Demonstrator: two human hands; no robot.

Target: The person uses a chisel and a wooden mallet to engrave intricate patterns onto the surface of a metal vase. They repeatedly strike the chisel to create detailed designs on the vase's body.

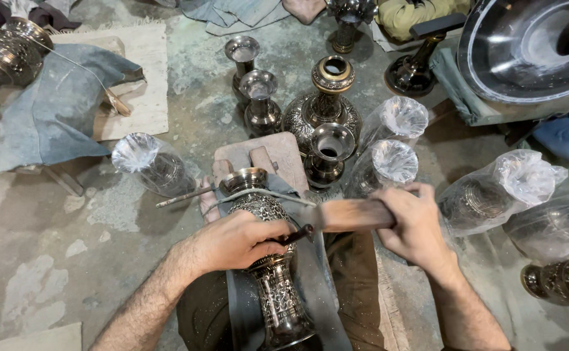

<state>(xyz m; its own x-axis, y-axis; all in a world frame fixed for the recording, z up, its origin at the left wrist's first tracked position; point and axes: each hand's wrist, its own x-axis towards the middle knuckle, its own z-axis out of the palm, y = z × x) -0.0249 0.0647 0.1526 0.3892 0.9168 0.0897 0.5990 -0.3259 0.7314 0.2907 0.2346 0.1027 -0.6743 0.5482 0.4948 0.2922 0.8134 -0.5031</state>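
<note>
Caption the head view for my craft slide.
Left hand steadies a chisel on an engraved dark metal vase; right hand swings a wooden mallet.

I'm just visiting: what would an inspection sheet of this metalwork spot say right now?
Surface: worn concrete floor, dusty.
Job's things: engraved metal vase lying across the lap; thin chisel; wooden mallet, blurred.
Clutter: finished vases, plastic-wrapped vases, grey cloth.
Hands: left hand on the vase, holding the chisel; right hand gripping the mallet.
Cables: nothing seen.
Surroundings: large metal bowl upper right.
</note>
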